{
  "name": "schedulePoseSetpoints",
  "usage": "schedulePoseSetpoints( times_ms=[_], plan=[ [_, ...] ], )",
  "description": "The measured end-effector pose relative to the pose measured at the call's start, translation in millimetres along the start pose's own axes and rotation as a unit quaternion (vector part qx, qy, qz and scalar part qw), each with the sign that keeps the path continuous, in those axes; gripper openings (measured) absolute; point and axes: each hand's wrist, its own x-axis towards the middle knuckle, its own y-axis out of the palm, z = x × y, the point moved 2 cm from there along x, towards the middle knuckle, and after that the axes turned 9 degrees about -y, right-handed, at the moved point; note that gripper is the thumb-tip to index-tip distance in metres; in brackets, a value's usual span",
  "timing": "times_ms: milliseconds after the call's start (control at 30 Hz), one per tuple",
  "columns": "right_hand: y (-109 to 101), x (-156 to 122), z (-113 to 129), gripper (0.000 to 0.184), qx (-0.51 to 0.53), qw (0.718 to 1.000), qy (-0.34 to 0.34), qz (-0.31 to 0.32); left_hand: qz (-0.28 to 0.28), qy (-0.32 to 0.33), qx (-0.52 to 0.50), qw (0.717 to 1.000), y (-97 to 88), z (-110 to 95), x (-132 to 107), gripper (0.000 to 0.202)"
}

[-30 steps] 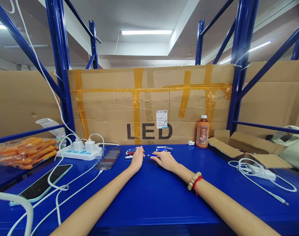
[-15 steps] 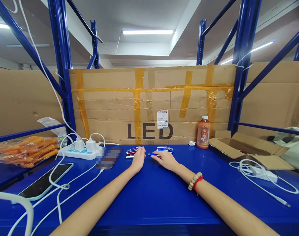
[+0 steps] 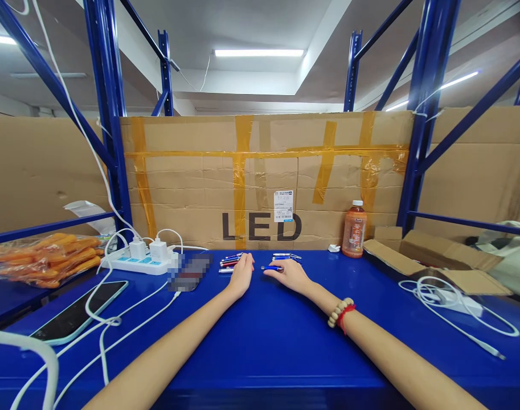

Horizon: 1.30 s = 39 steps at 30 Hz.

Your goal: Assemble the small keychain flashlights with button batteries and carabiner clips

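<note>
I pinch a slim, glossy blue pen between the thumb and fingers of my right hand. My left hand stands on edge, its fingers together; I cannot tell whether they grip anything. Slender red, blue and silver pens lie just beside it, on the smooth, deep-blue tabletop.

Read over my remote feed: "LED", large black capitals on the cardboard panel. White sticker on same: print too small for me. Drink bottle: label lettering present, I cannot resolve it.
</note>
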Motion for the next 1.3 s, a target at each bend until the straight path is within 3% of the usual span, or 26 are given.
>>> schedulePoseSetpoints(
  times_ms=[933, 1300],
  plan=[
    [4.2, -2.2, -7.8, 0.035, 0.062, 0.998, -0.009, 0.025, -0.014, 0.002, 0.009, 1.0, -2.5, -7.8, -6.9, 0.029],
    [6.0, -1.9, -11.1, 0.027, 0.082, 0.996, -0.01, 0.039, -0.015, 0.003, 0.006, 1.0, -0.8, -4.2, -2.7, 0.028]
  ],
)
